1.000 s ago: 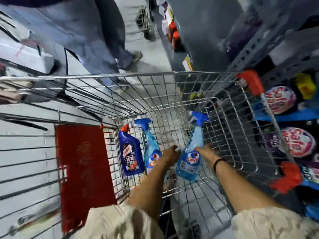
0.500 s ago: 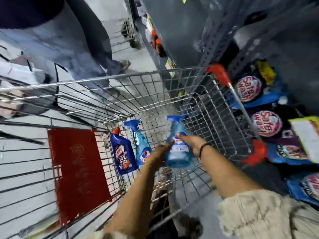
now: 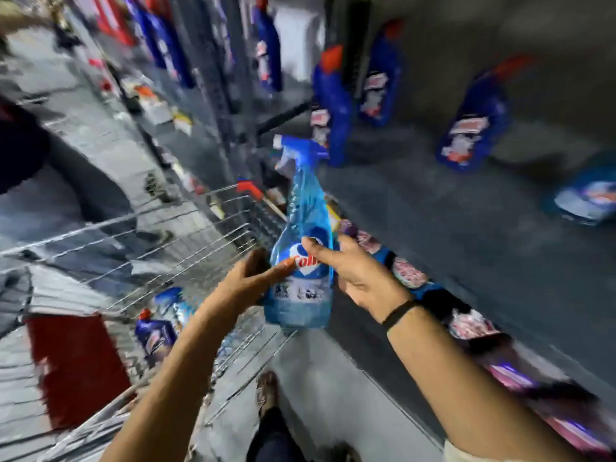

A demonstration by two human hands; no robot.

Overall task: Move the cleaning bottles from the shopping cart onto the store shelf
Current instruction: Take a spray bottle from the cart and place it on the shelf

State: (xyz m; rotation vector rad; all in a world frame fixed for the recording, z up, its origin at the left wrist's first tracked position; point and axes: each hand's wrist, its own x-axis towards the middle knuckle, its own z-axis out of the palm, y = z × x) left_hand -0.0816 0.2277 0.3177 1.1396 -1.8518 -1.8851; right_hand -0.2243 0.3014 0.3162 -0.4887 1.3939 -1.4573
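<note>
Since the earlier frame the translucent light-blue trigger spray bottle (image 3: pixel 305 241) has risen out of the wire shopping cart (image 3: pixel 186 248), now upright before the grey metal store shelf (image 3: pixel 433 208); the left hand (image 3: pixel 248 283) and right hand (image 3: pixel 358 273) both grasp its body; the carry step is underway; next it likely needs bare shelf space; 2 bottles remain in the cart, roughly 5 dark-blue bottles (image 3: pixel 331 105) stand shelved.
</note>
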